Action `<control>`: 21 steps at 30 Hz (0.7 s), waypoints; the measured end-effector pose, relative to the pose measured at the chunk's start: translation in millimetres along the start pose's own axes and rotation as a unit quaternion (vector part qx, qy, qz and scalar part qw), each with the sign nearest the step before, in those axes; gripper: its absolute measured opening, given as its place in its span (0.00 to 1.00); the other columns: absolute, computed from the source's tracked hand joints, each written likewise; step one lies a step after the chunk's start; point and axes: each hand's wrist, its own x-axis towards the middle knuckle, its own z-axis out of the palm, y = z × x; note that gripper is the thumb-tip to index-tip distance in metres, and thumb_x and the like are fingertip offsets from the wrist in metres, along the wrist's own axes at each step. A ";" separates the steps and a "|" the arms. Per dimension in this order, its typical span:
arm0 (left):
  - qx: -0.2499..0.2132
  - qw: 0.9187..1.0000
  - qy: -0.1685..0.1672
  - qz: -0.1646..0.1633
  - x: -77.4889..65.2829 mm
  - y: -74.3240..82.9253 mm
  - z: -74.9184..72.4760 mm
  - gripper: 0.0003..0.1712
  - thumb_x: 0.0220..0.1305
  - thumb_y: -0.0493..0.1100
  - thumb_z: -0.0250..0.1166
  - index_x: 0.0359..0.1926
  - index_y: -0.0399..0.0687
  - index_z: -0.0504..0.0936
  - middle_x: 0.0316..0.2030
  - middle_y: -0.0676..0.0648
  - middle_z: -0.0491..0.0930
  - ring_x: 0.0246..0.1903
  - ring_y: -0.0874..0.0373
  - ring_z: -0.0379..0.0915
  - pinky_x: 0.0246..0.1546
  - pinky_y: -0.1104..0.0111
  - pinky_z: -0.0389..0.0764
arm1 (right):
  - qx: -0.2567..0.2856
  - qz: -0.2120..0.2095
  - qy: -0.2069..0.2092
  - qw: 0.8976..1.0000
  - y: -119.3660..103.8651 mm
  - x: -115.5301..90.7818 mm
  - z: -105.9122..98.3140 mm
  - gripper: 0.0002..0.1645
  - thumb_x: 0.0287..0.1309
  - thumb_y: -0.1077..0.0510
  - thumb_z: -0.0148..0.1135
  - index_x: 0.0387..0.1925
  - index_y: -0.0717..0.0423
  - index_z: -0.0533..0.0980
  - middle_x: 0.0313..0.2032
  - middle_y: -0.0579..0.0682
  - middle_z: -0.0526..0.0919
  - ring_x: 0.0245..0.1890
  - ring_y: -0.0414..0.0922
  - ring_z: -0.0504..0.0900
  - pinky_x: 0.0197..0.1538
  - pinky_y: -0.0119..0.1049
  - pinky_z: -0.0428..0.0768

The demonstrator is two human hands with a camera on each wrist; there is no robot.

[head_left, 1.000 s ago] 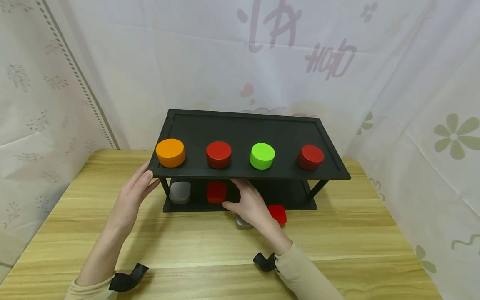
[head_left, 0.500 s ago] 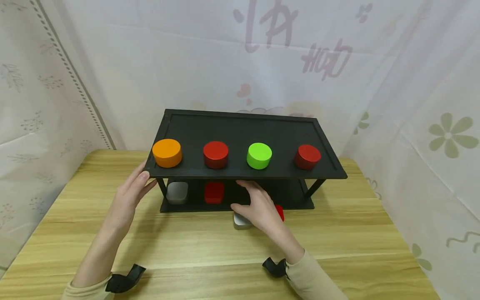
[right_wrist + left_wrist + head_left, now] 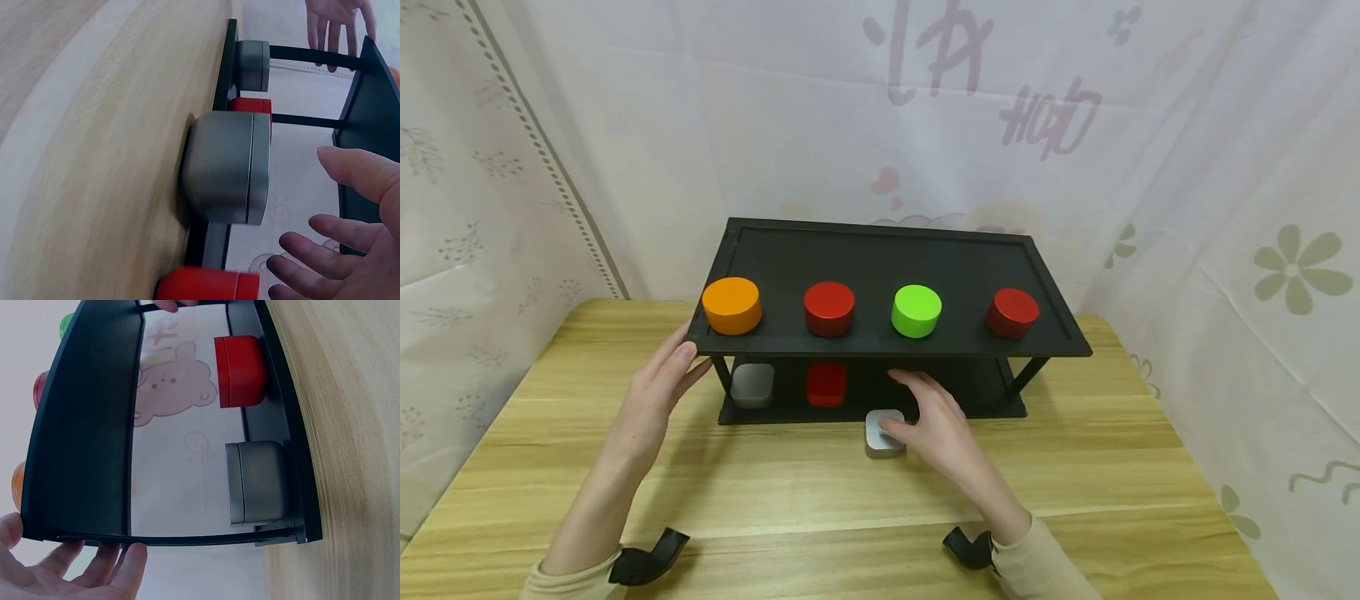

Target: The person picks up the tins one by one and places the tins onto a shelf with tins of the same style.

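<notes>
A black two-tier rack [image 3: 880,258] stands on the table. My left hand [image 3: 653,387] rests at its upper left corner, thumb at the front and straight fingers along the end edge. My right hand [image 3: 936,421] hovers by the front of the lower shelf, fingers spread and holding nothing. Its thumb overlaps a silver square tin [image 3: 882,444] in the head view; a gap separates them in the right wrist view. A red square tin [image 3: 203,285] sits beside it, hidden by that hand in the head view. On the lower shelf are another silver tin [image 3: 752,386] and red tin [image 3: 826,385].
Along the front of the upper shelf stand round tins: orange [image 3: 732,307], red [image 3: 829,309], green [image 3: 916,311] and another red one [image 3: 1012,313]. The wooden table [image 3: 775,517] runs in front of the rack. A printed white cloth [image 3: 805,108] hangs behind it.
My right hand has drawn back from under the upper shelf and moved right, uncovering more of the silver tin and covering the red one beside it. My left hand stays at the corner.
</notes>
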 end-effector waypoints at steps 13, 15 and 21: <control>-0.012 1.000 -0.004 0.011 2.4 -0.4 1.3 0.26 0.74 0.46 0.43 0.71 0.50 0.59 0.69 0.52 0.59 0.64 0.71 0.60 0.57 0.83 0.70 | -0.011 -0.015 0.002 1.000 26.4 -14.5 -19.2 0.37 0.44 0.50 0.74 0.58 0.45 0.72 0.57 0.47 0.76 0.56 0.48 0.76 0.57 0.44 0.78; -0.012 1.000 -0.003 0.011 2.2 -0.8 1.1 0.26 0.74 0.46 0.43 0.71 0.49 0.59 0.69 0.51 0.59 0.64 0.70 0.60 0.57 0.83 0.70 | -0.011 -0.015 -0.002 1.000 30.1 -15.9 -20.9 0.37 0.44 0.50 0.73 0.58 0.47 0.72 0.57 0.47 0.76 0.54 0.49 0.76 0.55 0.43 0.79; -0.003 1.000 0.001 0.004 0.8 -1.0 0.9 0.26 0.74 0.46 0.43 0.71 0.50 0.59 0.70 0.51 0.58 0.65 0.69 0.57 0.56 0.84 0.70 | -0.016 -0.004 -0.016 1.000 41.5 -19.3 -23.1 0.36 0.46 0.48 0.72 0.59 0.47 0.72 0.57 0.46 0.76 0.52 0.48 0.76 0.51 0.40 0.80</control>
